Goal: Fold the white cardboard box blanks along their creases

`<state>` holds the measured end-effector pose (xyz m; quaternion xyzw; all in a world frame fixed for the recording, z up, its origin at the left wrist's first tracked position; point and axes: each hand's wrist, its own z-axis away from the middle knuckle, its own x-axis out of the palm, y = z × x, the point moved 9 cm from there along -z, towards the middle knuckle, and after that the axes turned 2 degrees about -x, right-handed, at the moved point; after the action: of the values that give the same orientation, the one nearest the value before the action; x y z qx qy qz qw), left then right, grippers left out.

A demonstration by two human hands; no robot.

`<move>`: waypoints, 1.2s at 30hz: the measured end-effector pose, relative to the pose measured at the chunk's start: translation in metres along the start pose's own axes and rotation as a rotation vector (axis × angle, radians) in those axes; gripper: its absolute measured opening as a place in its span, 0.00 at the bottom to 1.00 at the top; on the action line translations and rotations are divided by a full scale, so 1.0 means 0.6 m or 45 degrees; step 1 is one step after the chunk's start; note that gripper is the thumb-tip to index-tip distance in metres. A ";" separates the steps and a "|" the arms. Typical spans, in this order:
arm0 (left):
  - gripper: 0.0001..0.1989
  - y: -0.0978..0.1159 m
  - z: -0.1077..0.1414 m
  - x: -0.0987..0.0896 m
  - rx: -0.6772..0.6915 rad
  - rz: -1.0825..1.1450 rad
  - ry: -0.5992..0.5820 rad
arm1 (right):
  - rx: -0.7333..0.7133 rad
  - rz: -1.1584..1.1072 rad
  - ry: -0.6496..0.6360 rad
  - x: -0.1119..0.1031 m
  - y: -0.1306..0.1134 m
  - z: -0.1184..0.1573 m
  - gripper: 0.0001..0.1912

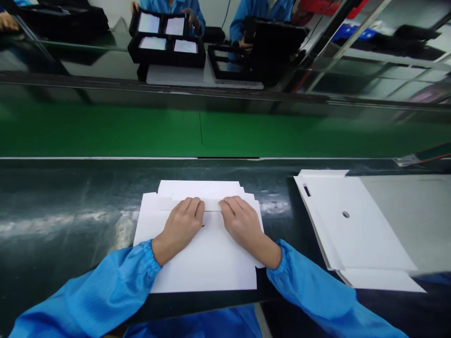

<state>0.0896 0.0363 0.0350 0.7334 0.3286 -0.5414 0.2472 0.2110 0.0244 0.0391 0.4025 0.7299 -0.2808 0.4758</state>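
A white die-cut cardboard sheet (211,270) lies flat on the dark table in front of me. Near its far edge, a narrow folded flap (213,205) runs crosswise over the sheet. My left hand (183,225) has its fingers curled over the left part of this flap. On the right part, my right hand (243,223) holds it the same way, fingers bent and close together. Both thumbs and most fingertips are hidden. A small dark slot shows beside my left hand.
A stack of similar white cardboard sheets (359,230), with a round hole and a slot, lies to the right. Beyond the table (70,202) runs a green conveyor belt (141,131). Across it, people in blue sleeves handle black cases (167,51).
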 end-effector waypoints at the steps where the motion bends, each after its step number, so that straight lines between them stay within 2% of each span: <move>1: 0.15 -0.001 -0.002 0.000 -0.008 -0.001 -0.013 | 0.024 -0.021 -0.022 0.003 0.003 -0.001 0.14; 5: 0.14 -0.008 -0.018 -0.001 -0.060 -0.043 -0.090 | 0.104 -0.092 -0.094 0.012 0.012 -0.008 0.15; 9: 0.14 -0.035 -0.053 0.016 -0.182 0.056 -0.342 | 0.185 -0.207 -0.219 0.024 0.033 -0.024 0.13; 14: 0.09 -0.069 -0.090 0.050 -0.303 0.205 -0.793 | 0.338 -0.283 -0.629 0.057 0.072 -0.055 0.02; 16: 0.06 -0.073 -0.099 0.054 -0.298 0.207 -0.871 | 0.399 -0.232 -0.745 0.065 0.088 -0.065 0.09; 19: 0.04 -0.077 -0.108 0.056 -0.309 0.183 -0.886 | 0.531 -0.164 -0.809 0.070 0.116 -0.073 0.24; 21: 0.10 -0.084 -0.110 0.056 -0.359 0.150 -0.890 | 0.563 -0.173 -0.820 0.074 0.130 -0.071 0.29; 23: 0.18 -0.092 -0.111 0.055 -0.396 0.117 -0.921 | 0.570 -0.185 -0.823 0.075 0.143 -0.064 0.29; 26: 0.21 -0.101 -0.112 0.048 -0.403 0.113 -0.977 | 0.655 -0.191 -0.874 0.075 0.170 -0.038 0.27; 30: 0.20 -0.121 -0.108 0.041 -0.429 0.168 -1.004 | 0.787 -0.212 -0.929 0.072 0.202 -0.004 0.26; 36: 0.13 -0.162 -0.092 0.067 -0.452 0.541 -0.943 | 0.783 -0.231 -0.922 0.078 0.209 0.007 0.27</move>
<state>0.0595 0.1488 0.0119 0.4881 0.1483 -0.6396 0.5751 0.3098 0.1010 -0.0094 0.3356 0.4326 -0.6459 0.5320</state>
